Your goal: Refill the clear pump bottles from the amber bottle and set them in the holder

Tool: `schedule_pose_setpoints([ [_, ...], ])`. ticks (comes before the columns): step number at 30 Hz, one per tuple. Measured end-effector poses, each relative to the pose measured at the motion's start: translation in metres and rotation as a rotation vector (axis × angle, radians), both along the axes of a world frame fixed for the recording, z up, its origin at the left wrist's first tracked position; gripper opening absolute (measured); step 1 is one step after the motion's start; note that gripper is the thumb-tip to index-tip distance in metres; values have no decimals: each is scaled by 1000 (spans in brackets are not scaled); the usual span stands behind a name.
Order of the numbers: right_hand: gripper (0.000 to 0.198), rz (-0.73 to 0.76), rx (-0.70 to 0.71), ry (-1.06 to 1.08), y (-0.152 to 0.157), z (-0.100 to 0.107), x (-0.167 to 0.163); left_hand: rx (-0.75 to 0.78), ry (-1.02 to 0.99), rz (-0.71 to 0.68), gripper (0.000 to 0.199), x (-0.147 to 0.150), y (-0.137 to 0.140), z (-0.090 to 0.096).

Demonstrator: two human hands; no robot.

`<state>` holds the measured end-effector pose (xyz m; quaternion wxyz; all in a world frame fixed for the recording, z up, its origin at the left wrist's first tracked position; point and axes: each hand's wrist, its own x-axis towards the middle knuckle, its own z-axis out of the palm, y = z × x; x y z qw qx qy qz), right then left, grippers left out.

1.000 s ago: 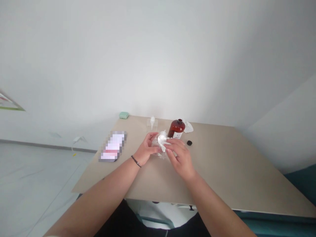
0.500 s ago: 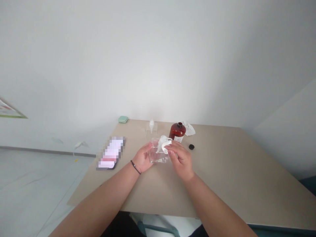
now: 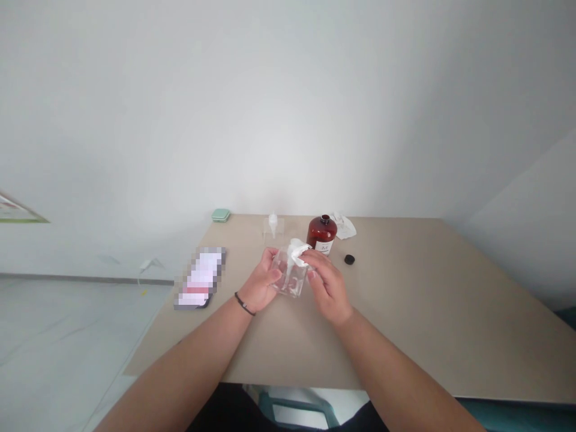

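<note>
Tabletop (image 3: 427, 312), left grip (image 3: 260, 285) clasping box (image 3: 294, 289), right (image 3: 330, 289) holding tissue (image 3: 297, 249)

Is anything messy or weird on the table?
A bit: the brown bottle stands open, with a black cap lying to its right, and crumpled white paper sits behind it. I see no spill.

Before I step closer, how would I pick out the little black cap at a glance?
Find the beige table against the wall, then the brown bottle with a white label, just beyond the person's right hand. The black cap lies on the table to the right of that bottle. It is small, round and dark, unlike the crumpled white tissue behind it.
</note>
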<state>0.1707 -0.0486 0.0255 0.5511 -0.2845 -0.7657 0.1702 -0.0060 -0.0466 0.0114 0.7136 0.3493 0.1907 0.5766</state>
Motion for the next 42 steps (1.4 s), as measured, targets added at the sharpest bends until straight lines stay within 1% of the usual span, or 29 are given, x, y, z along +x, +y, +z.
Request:
schedule_pose_setpoints([
  [2, 30, 21, 2, 21, -1, -1, 0, -41, -60, -30, 44, -2, 0, 0],
  [3, 30, 28, 0, 29, -2, -1, 1, -73, -88, -58, 42, -2, 1, 1],
  [7, 30, 49, 2, 26, -4, -1, -1, -229, -143, -204, 46, -5, 3, 3],
  [9, 31, 56, 13, 15, -4, -1, -1, -303, -141, -241, 44, -5, 5, 3],
  [10, 32, 53, 14, 8, -4, -1, -2, -329, -132, -236, 41, -5, 6, 2],
  [12, 34, 39, 1, -12, -4, 0, -3, -331, -103, -164, 31, -2, 9, 1],
  [14, 34, 24, -31, -38, -3, 0, -3, -295, -78, -49, 24, 0, 10, -1],
  [15, 34, 20, -46, -49, -2, 0, -3, -279, -70, -11, 25, 1, 10, -1],
  [16, 34, 18, -61, -57, -2, 0, -3, -265, -63, 2, 32, 2, 10, -2],
  [18, 34, 11, -85, -52, -1, -2, -3, -210, -45, -36, 54, 2, 8, -3],
  [20, 34, 2, -109, -16, 0, -4, -3, -107, -8, -75, 66, 1, 4, -2],
  [21, 33, 2, -121, 14, 0, -5, -3, -62, 14, -80, 66, 0, 3, -2],
  [23, 32, 23, -155, 78, -1, -6, -3, -13, 31, -57, 59, -1, 0, -1],
  [25, 32, 58, -213, 144, -2, -6, -4, -15, 9, -19, 50, 0, -1, 1],
  [27, 31, 100, -289, 201, -2, -7, -6, -33, -31, 18, 45, 1, -2, 3],
  [29, 31, 133, -363, 255, -3, -9, -9, -57, -47, 34, 47, 2, -3, 4],
  [31, 35, 147, -422, 297, -2, -13, -12, -78, -42, 33, 53, 3, -2, 5],
  [33, 39, 143, -458, 339, -2, -19, -14, -89, -15, 15, 60, 3, 1, 3],
  [35, 42, 139, -466, 371, -2, -23, -15, -66, 51, 28, 62, 2, 5, 0],
  [37, 40, 127, -449, 372, -3, -23, -14, -14, 172, 124, 58, 1, 9, -3],
  [40, 38, 78, -408, 287, -6, -18, -13, 23, 356, 365, 43, -1, 10, -6],
  [41, 38, 66, -394, 245, -7, -15, -13, 19, 378, 410, 41, -1, 9, -6],
  [42, 38, 60, -377, 205, -8, -13, -13, 18, 370, 425, 41, -1, 8, -6],
])
